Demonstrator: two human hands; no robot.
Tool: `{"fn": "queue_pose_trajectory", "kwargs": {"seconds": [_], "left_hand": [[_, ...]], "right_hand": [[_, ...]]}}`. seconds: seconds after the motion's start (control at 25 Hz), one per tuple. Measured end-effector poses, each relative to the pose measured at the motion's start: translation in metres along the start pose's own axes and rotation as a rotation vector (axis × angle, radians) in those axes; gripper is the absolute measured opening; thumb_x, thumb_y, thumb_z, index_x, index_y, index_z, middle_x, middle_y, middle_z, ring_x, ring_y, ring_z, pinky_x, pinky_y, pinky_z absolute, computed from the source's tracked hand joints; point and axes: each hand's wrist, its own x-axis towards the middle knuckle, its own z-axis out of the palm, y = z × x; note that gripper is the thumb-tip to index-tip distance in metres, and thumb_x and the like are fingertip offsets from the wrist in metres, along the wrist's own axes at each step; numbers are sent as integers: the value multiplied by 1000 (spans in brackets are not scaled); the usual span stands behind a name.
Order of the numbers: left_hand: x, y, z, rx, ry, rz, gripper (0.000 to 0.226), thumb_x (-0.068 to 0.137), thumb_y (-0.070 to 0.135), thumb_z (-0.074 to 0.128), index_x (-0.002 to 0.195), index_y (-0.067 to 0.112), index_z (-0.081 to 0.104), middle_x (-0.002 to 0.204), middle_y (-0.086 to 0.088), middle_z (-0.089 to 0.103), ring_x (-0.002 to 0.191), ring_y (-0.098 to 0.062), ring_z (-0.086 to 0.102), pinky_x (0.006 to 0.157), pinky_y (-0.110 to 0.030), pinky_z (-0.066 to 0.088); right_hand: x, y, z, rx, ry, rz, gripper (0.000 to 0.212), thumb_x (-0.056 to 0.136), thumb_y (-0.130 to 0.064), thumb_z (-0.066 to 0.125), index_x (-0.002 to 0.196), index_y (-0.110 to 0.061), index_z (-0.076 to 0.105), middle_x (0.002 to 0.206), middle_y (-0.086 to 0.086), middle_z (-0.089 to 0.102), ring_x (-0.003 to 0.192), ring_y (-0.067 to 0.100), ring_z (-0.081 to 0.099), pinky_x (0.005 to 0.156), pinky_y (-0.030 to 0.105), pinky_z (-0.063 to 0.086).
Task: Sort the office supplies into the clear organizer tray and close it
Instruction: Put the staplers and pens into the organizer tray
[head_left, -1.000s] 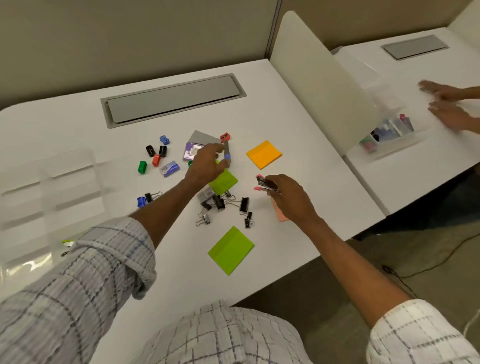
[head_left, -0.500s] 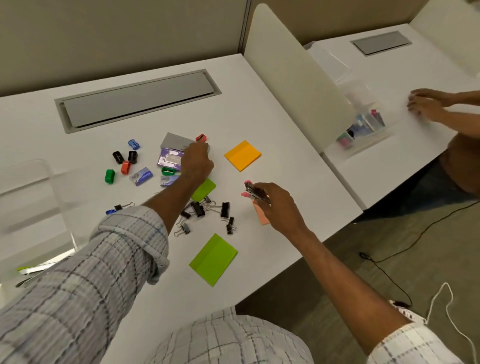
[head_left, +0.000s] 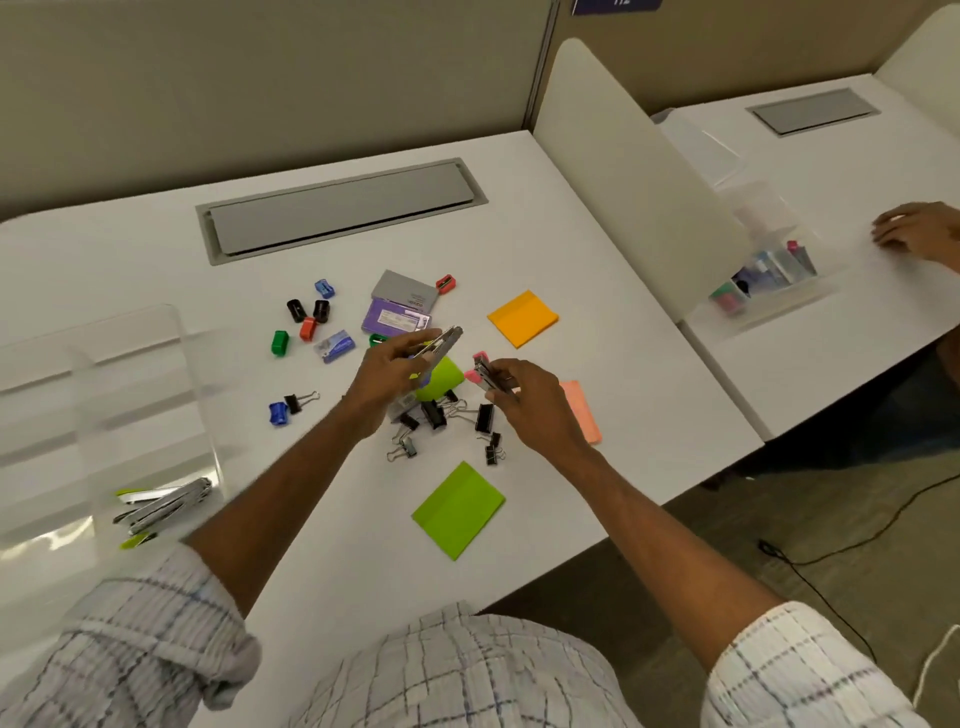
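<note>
Tray (head_left: 104, 395) sits at the left of the surface (head_left: 597, 291), a few staplers (head_left: 166, 503) already in its near compartment. Left hand (head_left: 387, 379) pinches a silver stapler (head_left: 441, 343), right hand (head_left: 524, 397) pinches a pink one (head_left: 485, 374), both right of the tray. Looks like mid-sort; next both should go over into that stapler compartment.

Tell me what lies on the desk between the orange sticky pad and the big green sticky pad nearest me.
Head view: the right hand holding a pink stapler, and black binder clips.
</note>
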Motion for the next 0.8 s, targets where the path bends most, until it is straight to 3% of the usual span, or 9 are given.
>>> {"fn": "queue_pose_trajectory", "kwargs": {"seconds": [0.16, 0.28, 0.44, 0.64, 0.8], "left_hand": [[-43, 1, -35, -305, 33, -78, 26, 95, 24, 62, 119, 28, 70, 105, 1, 73, 88, -13, 70, 68, -23, 57], [-79, -1, -66, -318, 66, -25, 44, 80, 26, 79, 123, 24, 68, 104, 4, 75, 85, -11, 71, 72, -22, 57], [-136, -12, -114, -44, 255, 156, 40, 77, 15, 83, 115, 20, 71, 102, 0, 75, 85, -11, 69, 71, -18, 55], [-197, -24, -199, 510, 484, 240, 32, 68, 46, 83, 95, 32, 72, 91, 19, 74, 81, 2, 69, 66, -4, 48], [-217, -44, -235, 980, 469, 259, 33, 66, 62, 78, 89, 38, 75, 91, 16, 63, 92, -8, 56, 80, -28, 39]], "right_hand": [[1, -26, 19, 43, -45, -53, 32, 87, -16, 72, 118, -14, 66, 112, 5, 70, 98, 18, 67, 89, 41, 56], [-3, -49, 38, 37, -76, -81, 35, 86, -18, 73, 120, -15, 66, 113, 4, 71, 100, 17, 67, 90, 41, 56], [-11, -84, 70, 41, -123, -149, 38, 83, -20, 76, 119, -15, 66, 113, 2, 71, 102, 17, 66, 93, 38, 54], [-29, -134, 117, -32, -219, -288, 36, 85, -24, 73, 120, -17, 65, 113, 1, 71, 101, 17, 65, 92, 35, 53], [-42, -175, 150, -74, -253, -378, 35, 88, -23, 69, 122, -20, 63, 114, 0, 68, 104, 18, 62, 90, 31, 49]]}}
